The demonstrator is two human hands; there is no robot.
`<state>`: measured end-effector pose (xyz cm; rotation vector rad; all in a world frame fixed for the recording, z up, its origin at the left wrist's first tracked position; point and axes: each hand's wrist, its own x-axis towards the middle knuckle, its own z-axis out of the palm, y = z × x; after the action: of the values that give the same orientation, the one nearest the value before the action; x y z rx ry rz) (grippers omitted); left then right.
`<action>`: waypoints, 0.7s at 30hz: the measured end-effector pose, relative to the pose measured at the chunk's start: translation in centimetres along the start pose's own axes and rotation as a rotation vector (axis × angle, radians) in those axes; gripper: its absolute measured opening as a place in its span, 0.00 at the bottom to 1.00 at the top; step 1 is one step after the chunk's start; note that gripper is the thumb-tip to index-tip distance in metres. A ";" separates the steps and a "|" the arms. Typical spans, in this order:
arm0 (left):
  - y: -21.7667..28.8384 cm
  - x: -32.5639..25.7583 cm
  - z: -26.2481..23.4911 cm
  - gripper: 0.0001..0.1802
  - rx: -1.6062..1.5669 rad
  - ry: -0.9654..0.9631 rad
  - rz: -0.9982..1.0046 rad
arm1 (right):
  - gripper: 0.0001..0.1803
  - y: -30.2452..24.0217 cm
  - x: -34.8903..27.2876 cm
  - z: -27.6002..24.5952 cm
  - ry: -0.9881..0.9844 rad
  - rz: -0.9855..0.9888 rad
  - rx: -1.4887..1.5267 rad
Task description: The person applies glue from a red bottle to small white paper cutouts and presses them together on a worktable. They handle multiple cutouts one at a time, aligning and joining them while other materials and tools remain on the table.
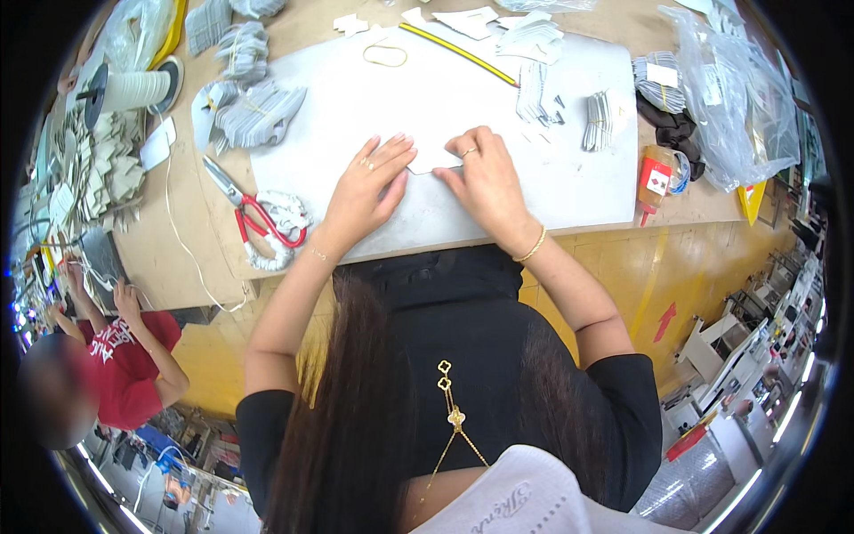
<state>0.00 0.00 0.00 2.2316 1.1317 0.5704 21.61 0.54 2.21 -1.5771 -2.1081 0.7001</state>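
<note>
On the white work sheet (356, 98) between my hands lies a small pale flat piece with a thin dark edge (427, 167); its exact kind does not show. My left hand (366, 187) rests with fingers stretched out, the tips touching the piece's left end. My right hand (487, 182) has its fingers curled and its thumb against the right end, pinching it. Beyond them lie a yellow-and-black pencil (458, 53) and a yellow rubber band (385, 55). Several small dark strips (558, 111) are at the right, beside a bundle of grey pieces (599, 122).
Red-handled scissors (258, 218) lie at left, near a thread spool (138, 92) and grey bundles (258, 116). At right are a red-labelled glue bottle (656, 178) and plastic bags (738, 98). The table edge (427, 242) runs before me. A person in red (133, 369) works at far left.
</note>
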 end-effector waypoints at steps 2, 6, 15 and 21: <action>0.0 -0.9 -0.3 0.24 0.013 0.067 0.015 | 0.17 -1.0 -0.3 1.2 -0.025 0.080 -0.008; 0.7 0.7 0.4 0.28 -0.360 0.392 -0.139 | 0.13 -0.5 0.4 -0.7 -0.057 0.211 0.146; 0.8 0.6 0.9 0.25 -0.320 0.401 -0.165 | 0.09 5.5 4.0 -6.2 0.206 0.557 0.960; 0.7 0.6 1.1 0.25 -0.336 0.408 -0.158 | 0.09 7.1 5.7 -6.6 0.352 0.624 1.243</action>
<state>1.39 -0.11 -0.31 1.7659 1.2834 1.0950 29.35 8.66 3.15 -1.3512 -0.5540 1.4052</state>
